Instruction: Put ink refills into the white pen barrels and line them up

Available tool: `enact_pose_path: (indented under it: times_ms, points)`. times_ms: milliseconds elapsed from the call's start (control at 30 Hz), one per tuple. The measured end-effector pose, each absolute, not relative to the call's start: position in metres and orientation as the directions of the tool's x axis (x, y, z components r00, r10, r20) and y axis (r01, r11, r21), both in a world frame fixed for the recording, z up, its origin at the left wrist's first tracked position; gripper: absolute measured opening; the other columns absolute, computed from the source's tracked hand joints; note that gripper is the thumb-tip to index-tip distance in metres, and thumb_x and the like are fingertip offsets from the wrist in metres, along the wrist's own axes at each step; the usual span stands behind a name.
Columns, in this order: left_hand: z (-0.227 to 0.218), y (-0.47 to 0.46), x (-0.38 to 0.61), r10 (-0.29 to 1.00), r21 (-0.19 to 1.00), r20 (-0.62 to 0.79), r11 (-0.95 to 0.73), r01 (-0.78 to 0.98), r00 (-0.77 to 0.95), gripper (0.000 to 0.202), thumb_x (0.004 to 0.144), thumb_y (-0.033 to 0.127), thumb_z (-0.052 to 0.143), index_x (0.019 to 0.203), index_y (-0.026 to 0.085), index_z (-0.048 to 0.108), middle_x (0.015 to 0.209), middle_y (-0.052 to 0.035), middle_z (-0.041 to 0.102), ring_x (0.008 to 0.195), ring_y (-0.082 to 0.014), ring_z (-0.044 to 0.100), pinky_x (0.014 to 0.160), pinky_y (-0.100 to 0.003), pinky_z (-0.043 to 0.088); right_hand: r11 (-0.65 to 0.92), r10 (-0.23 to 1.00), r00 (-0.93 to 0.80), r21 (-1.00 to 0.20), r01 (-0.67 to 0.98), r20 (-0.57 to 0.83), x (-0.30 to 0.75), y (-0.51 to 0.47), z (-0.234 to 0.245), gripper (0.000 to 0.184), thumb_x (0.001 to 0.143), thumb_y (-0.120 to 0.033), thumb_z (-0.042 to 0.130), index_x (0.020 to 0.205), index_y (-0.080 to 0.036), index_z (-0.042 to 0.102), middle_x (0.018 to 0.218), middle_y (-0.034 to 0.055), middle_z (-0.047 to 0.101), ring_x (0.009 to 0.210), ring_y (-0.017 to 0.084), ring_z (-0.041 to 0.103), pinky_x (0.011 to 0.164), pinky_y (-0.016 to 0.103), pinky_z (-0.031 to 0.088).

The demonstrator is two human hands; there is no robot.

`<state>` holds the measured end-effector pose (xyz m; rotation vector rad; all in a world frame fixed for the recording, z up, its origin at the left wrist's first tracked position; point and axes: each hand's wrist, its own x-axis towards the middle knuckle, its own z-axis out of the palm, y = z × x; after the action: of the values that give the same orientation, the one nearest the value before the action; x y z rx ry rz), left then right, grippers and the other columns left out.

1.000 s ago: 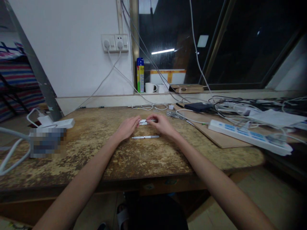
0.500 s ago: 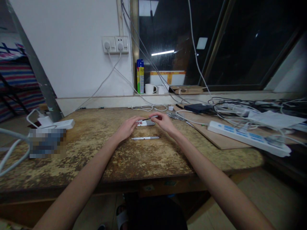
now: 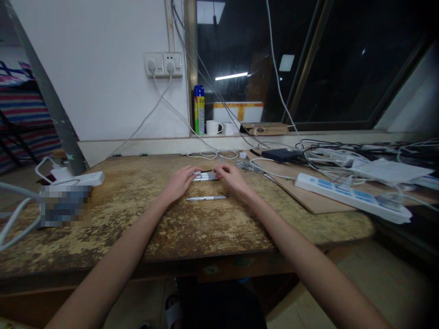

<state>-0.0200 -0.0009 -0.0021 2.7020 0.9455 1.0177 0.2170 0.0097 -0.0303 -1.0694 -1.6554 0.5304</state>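
My left hand and my right hand are at the middle of the worn wooden table, one at each end of a small row of white and grey pens. Between my fingertips, at the far side of the row, is a pen with a dark middle. My left fingers pinch its left end and my right fingers close round its right end, hiding both tips. Nearer to me a single white and grey pen lies crosswise on the tabletop, apart from the row and untouched.
A long white power strip rests on a brown board at the right, among tangled cables. At the left are a smaller power strip and thick white cables. A spray can and a white mug stand on the sill.
The dark-middled pen, tilted up at its right end before, now lies level and lower beside the row. My right hand has come down with it; my left hand has barely moved.
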Motion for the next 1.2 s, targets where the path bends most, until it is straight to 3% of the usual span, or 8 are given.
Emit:
enact_pose_path:
  times_ms: [200,433,667,1200]
  points:
    - [-0.002,-0.003,-0.021,0.598,0.318,0.597,-0.788,0.527,0.534,0.039,0.104,0.033,0.042,0.141,0.027,0.054,0.139,-0.0059,0.062,0.127,-0.0245,0.056,0.111,-0.042,0.041,0.484,0.875,-0.091,-0.857,0.176,0.475,0.215,0.005,-0.024,0.034,0.085,-0.051,0.062,0.08,-0.018,0.068,0.078,0.005,0.071,0.074,0.019,0.066,0.075,0.032,0.054]
    - [-0.011,0.013,-0.032,0.649,0.314,0.643,-0.708,0.632,0.407,0.031,0.102,0.03,0.046,0.128,0.023,0.061,0.129,-0.0078,0.067,0.118,-0.0254,0.06,0.105,-0.042,0.045,0.529,0.809,0.12,-0.801,0.279,0.576,0.226,0.004,-0.016,0.034,0.083,-0.051,0.067,0.09,-0.018,0.07,0.08,0.0071,0.073,0.076,0.022,0.067,0.076,0.035,0.053]
    - [-0.017,0.021,-0.037,0.652,0.337,0.654,-0.704,0.625,0.383,0.026,0.1,0.029,0.048,0.119,0.022,0.065,0.123,-0.0078,0.069,0.114,-0.0255,0.061,0.103,-0.043,0.046,0.597,0.764,0.117,-0.764,0.245,0.635,0.224,0.003,-0.013,0.031,0.081,-0.045,0.07,0.097,-0.019,0.073,0.102,0.0085,0.075,0.083,0.022,0.068,0.08,0.035,0.054]
    - [-0.017,0.023,-0.035,0.702,0.473,0.631,-0.685,0.554,0.33,0.026,0.098,0.03,0.054,0.117,0.022,0.068,0.122,-0.0074,0.071,0.114,-0.0249,0.064,0.105,-0.043,0.047,0.603,0.767,0.107,-0.767,0.219,0.633,0.223,0.001,-0.013,0.028,0.08,-0.041,0.069,0.098,-0.019,0.074,0.103,0.0077,0.075,0.083,0.02,0.067,0.077,0.033,0.053]
